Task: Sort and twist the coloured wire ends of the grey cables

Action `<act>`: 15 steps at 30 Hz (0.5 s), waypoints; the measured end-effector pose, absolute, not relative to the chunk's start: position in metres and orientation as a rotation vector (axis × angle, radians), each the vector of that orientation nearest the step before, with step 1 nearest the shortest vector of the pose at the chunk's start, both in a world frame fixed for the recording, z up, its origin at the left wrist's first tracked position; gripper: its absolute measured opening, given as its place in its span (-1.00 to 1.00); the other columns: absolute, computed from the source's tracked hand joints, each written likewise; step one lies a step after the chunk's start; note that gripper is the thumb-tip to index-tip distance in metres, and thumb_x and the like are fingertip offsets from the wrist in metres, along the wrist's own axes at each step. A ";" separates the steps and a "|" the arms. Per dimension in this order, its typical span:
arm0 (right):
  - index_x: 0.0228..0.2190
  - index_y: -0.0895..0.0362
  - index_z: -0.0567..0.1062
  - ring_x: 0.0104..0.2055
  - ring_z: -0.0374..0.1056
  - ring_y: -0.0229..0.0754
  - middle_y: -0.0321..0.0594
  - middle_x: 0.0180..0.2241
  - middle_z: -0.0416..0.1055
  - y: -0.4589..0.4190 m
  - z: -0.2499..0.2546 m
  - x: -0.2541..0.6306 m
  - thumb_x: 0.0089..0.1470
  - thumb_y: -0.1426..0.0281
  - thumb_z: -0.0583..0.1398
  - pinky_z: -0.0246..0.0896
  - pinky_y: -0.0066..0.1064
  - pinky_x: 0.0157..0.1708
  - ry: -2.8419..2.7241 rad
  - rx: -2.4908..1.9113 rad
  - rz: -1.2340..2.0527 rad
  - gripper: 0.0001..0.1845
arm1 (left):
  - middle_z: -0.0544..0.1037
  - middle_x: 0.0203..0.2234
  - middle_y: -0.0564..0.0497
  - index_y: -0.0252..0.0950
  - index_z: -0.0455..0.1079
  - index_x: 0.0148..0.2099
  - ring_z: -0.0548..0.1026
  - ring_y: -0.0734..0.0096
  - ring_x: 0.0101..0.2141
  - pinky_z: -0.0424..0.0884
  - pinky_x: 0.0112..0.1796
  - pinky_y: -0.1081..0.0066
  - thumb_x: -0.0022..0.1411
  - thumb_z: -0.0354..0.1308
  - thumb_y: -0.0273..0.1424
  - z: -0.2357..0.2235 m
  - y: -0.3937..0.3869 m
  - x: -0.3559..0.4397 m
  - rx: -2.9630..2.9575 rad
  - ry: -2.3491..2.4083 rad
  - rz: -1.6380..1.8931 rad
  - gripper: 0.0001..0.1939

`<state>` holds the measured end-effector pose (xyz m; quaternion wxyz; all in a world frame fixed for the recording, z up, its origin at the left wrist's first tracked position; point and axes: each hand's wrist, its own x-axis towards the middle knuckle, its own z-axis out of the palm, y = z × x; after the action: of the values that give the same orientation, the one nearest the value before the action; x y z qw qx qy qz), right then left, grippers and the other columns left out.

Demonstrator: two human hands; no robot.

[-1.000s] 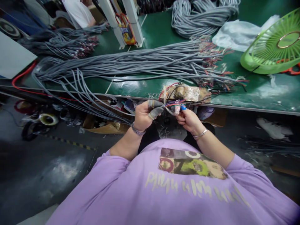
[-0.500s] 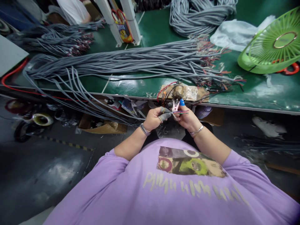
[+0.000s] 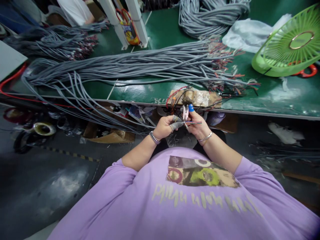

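Head view: both hands meet in mid-air just off the front edge of the green bench (image 3: pixel 275 101), near its middle. Left hand (image 3: pixel 163 127): thumb and forefinger, wearing grey finger covers (image 3: pixel 177 125), are together, clamped on the end portion of a grey cable (image 3: pixel 149 126) that trails off to the left. Right hand (image 3: pixel 200 127): digits closed around a small pale-pink clip-like tool (image 3: pixel 185 112), which stands roughly upright; exact contact is partly hidden. A blue finger cap (image 3: pixel 191 107) points up beside it. State of the piece: outer sheath already off at the tip, coloured cores (image 3: pixel 197 122) exposed and lying across the right fingers, pointing right. Judged consequence: the cores are accessible individually, while the left pinch steadies the sheath behind them. Whether the tool bites on any core cannot be told at this size. Surroundings: a taped board (image 3: pixel 212 96) with loose wires lies at the front edge, just beyond the hands. Behind it, a long bundle of grey cables (image 3: pixel 125 66) runs along the bench, frayed ends to the right. Toward the right end: green fan (image 3: pixel 272 63), with orange-handled scissors (image 3: pixel 310 71) partly behind it.
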<state>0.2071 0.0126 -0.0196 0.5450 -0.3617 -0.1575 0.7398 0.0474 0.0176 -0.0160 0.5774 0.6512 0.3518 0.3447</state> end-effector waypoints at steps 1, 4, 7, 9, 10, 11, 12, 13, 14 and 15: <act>-0.62 0.13 0.26 -0.73 -0.13 -0.51 -0.52 -0.77 0.01 0.012 -0.018 0.206 -0.14 -0.11 0.37 -0.25 -0.57 -0.76 -0.353 -0.869 1.746 -0.37 | 0.42 -0.65 0.11 -0.39 0.46 -0.36 0.28 0.66 -0.66 0.18 -0.62 0.57 0.01 0.39 -0.07 -0.016 0.017 0.048 1.523 0.834 0.794 -0.56; -0.64 0.13 0.26 -0.74 -0.11 -0.50 -0.51 -0.77 0.04 0.011 -0.015 0.205 -0.15 -0.10 0.38 -0.21 -0.57 -0.76 -0.325 -0.888 1.740 -0.37 | 0.41 -0.66 0.12 -0.39 0.46 -0.36 0.25 0.66 -0.68 0.15 -0.64 0.57 0.02 0.37 -0.03 -0.014 0.016 0.049 1.524 0.838 0.761 -0.53; -0.62 0.12 0.26 -0.74 -0.06 -0.47 -0.50 -0.77 0.07 0.010 -0.014 0.205 -0.14 -0.11 0.36 -0.14 -0.54 -0.74 -0.337 -0.875 1.754 -0.38 | 0.40 -0.67 0.13 -0.38 0.45 -0.38 0.24 0.68 -0.69 0.17 -0.62 0.57 0.01 0.38 -0.03 -0.012 0.014 0.050 1.530 0.821 0.757 -0.53; -0.61 0.11 0.26 -0.74 -0.07 -0.47 -0.51 -0.76 0.07 0.010 -0.015 0.205 -0.13 -0.11 0.36 -0.14 -0.53 -0.74 -0.336 -0.859 1.770 -0.39 | 0.40 -0.68 0.13 -0.38 0.44 -0.40 0.25 0.68 -0.68 0.19 -0.61 0.57 0.00 0.39 -0.05 -0.012 0.012 0.049 1.532 0.823 0.758 -0.54; -0.61 0.11 0.25 -0.74 -0.09 -0.47 -0.51 -0.76 0.07 0.010 -0.016 0.205 -0.14 -0.11 0.37 -0.17 -0.53 -0.75 -0.331 -0.851 1.781 -0.38 | 0.40 -0.68 0.13 -0.38 0.44 -0.40 0.25 0.68 -0.68 0.19 -0.61 0.58 0.00 0.39 -0.05 -0.012 0.011 0.049 1.535 0.825 0.753 -0.55; -0.61 0.11 0.24 -0.74 -0.12 -0.48 -0.52 -0.75 0.06 0.010 -0.017 0.205 -0.15 -0.10 0.37 -0.21 -0.53 -0.75 -0.324 -0.844 1.788 -0.38 | 0.41 -0.68 0.13 -0.38 0.44 -0.41 0.25 0.68 -0.68 0.19 -0.62 0.58 0.00 0.39 -0.06 -0.013 0.011 0.047 1.537 0.830 0.744 -0.55; -0.61 0.11 0.23 -0.74 -0.15 -0.49 -0.52 -0.75 0.06 0.010 -0.018 0.205 -0.15 -0.10 0.38 -0.25 -0.53 -0.76 -0.316 -0.838 1.790 -0.37 | 0.41 -0.68 0.12 -0.38 0.45 -0.40 0.25 0.68 -0.68 0.18 -0.62 0.58 0.00 0.39 -0.06 -0.013 0.010 0.046 1.537 0.837 0.731 -0.55; -0.61 0.11 0.22 -0.73 -0.17 -0.49 -0.53 -0.74 0.05 0.010 -0.019 0.206 -0.16 -0.10 0.38 -0.28 -0.54 -0.76 -0.310 -0.832 1.790 -0.36 | 0.42 -0.68 0.12 -0.38 0.45 -0.39 0.25 0.68 -0.69 0.17 -0.64 0.58 0.00 0.38 -0.05 -0.014 0.010 0.044 1.534 0.845 0.718 -0.55; -0.61 0.11 0.20 -0.73 -0.18 -0.50 -0.53 -0.74 0.05 0.010 -0.019 0.206 -0.17 -0.11 0.38 -0.30 -0.54 -0.76 -0.307 -0.828 1.787 -0.35 | 0.42 -0.68 0.11 -0.38 0.46 -0.38 0.25 0.67 -0.69 0.15 -0.65 0.59 0.00 0.38 -0.04 -0.014 0.010 0.043 1.526 0.854 0.706 -0.54; -0.60 0.11 0.19 -0.72 -0.18 -0.50 -0.53 -0.73 0.04 0.010 -0.020 0.206 -0.17 -0.11 0.37 -0.31 -0.55 -0.76 -0.307 -0.825 1.783 -0.35 | 0.43 -0.68 0.11 -0.39 0.47 -0.36 0.26 0.67 -0.70 0.14 -0.66 0.59 0.00 0.38 -0.03 -0.015 0.010 0.041 1.515 0.860 0.697 -0.53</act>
<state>0.2059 0.0102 -0.0199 0.5451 -0.3479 -0.1292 0.7517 0.0414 0.0101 -0.0147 0.5911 0.6512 0.3698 0.2997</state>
